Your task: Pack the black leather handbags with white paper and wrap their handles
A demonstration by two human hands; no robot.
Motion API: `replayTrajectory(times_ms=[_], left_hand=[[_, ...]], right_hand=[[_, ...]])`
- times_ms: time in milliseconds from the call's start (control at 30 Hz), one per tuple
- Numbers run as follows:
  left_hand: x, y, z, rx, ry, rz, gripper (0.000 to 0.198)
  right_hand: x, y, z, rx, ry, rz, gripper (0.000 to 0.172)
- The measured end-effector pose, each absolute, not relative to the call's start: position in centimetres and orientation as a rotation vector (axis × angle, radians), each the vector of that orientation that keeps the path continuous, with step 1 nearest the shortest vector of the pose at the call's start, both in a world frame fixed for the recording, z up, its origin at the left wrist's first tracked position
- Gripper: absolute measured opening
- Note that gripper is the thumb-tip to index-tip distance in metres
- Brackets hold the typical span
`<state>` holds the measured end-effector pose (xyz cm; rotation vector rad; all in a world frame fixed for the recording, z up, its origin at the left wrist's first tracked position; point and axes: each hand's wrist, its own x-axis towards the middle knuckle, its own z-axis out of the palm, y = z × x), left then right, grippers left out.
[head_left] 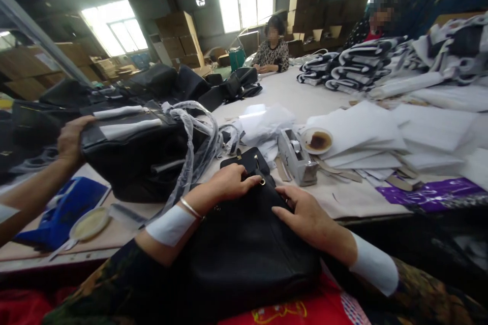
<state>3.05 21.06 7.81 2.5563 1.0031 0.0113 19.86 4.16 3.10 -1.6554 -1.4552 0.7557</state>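
A black leather handbag (255, 244) with small gold-coloured metal fittings leans from my lap against the table edge. Near a gold eyelet on its upper part, my left hand (231, 183) has its thumb extended and its other fingers curled on the leather. On the bag's right edge, my right hand (305, 213) grips it between thumb and fingers; some fingertips are hidden. Just beyond lies a black flap (249, 158) with gold hardware. Left of my hands stands another black bag (133, 162), its handles (188, 127) wrapped in clear plastic; a co-worker's hand (72, 137) holds its far side.
A grey tape dispenser (297, 157) and a bowl with brown residue (317, 140) are beside white sheets (358, 127). At left lie a blue box (64, 208) and a pale round lid-like item (89, 223). Black bags (163, 81) crowd behind; a co-worker (272, 51) sits across the table.
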Motion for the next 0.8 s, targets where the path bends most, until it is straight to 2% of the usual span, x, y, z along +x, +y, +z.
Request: replayTrajectory(times_ms=[133,300,467,533,800], left_hand=[[6.3,22.5,7.5,2.482,0.993,-0.065,0.063],[7.0,23.9,8.0,2.355,0.933,-0.159,0.057],[6.6,25.3,8.5,2.179,0.906,-0.216,0.026],[6.2,25.5,8.6,2.165,0.898,-0.214,0.019],[4.9,25.0,8.9,1.997,0.659,-0.042,0.023]], right_hand=[[20.1,3.3,2.5,-1.638,-1.461,0.615,0.032],[20.4,3.5,2.2,-1.600,-1.411,0.652,0.031],[20.2,2.9,2.3,-1.434,-1.262,0.914,0.036],[20.3,2.4,2.1,-1.375,-1.183,1.001,0.038],[21.0,1.4,0.6,-1.383,-0.895,1.204,0.051]])
